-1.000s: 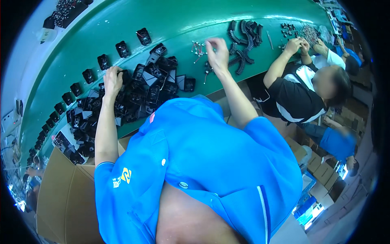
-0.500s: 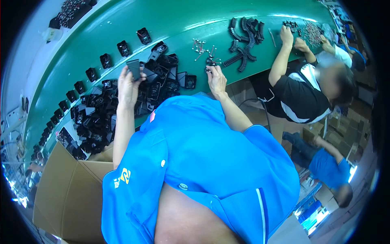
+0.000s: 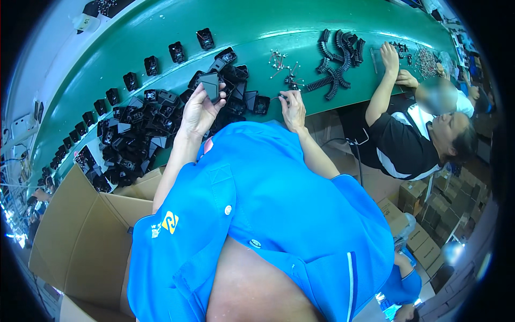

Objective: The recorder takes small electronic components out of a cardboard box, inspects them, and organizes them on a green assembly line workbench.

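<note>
My left hand (image 3: 198,111) is closed on a black plastic housing (image 3: 211,87), gripped between thumb and fingers above the heap. Under and around it lies a large heap of similar black housings (image 3: 161,121), some with their hollow insides up. To the right, my right hand (image 3: 294,111) is closed in a pinch at the near side of a few small black parts with wires (image 3: 291,81). Something small and dark shows at its fingertips, too small to name. A loose cluster of little red-and-white wired pieces (image 3: 278,60) lies just beyond.
Single housings (image 3: 177,52) stand in a curved row along the green table (image 3: 252,24). Black ridged strips (image 3: 335,64) lie to the right, near a co-worker in a black-and-white shirt (image 3: 407,137). An open cardboard box (image 3: 80,236) stands at the lower left.
My left hand has moved right with the housing and turned it so a broader face shows. The right hand has drawn back slightly from the small wired parts. The whole view has shifted.
</note>
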